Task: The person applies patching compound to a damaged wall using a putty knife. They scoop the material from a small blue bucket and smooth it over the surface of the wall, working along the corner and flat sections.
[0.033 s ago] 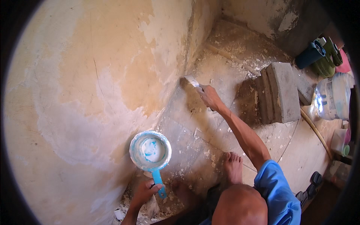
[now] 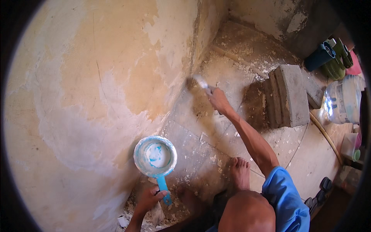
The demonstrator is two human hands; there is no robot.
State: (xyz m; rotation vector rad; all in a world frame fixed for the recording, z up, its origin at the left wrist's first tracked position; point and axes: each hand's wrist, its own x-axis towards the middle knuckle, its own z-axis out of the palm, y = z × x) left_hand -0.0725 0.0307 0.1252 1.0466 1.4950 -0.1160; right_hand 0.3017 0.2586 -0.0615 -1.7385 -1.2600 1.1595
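My left hand [image 2: 148, 199] is closed round the handle of a blue dipper [image 2: 164, 185], beside the foot of the wall. White paste [image 2: 156, 154] lies in the dipper's bottom, and dried white smears coat its rim. My right hand [image 2: 218, 101], arm stretched out, grips a putty knife [image 2: 201, 81]. Its whitish blade is blurred by motion and sits close to where the wall meets the floor. The wall [image 2: 77, 116] is yellowish, with pale worn patches and a thin crack.
Grey concrete blocks [image 2: 290, 96] stand right of my right forearm. Beyond them are a clear bucket [image 2: 344, 100], a dark blue container [image 2: 320, 57] and a green container [image 2: 337, 63]. A hose-like strip [image 2: 326, 135] crosses the floor. Flakes of plaster litter the floor, and my bare foot [image 2: 241, 174] rests there.
The putty knife's blade has shifted slightly right and up, off the wall's foot, and is now blurred. My right hand moved a little with it; the dipper is almost still.
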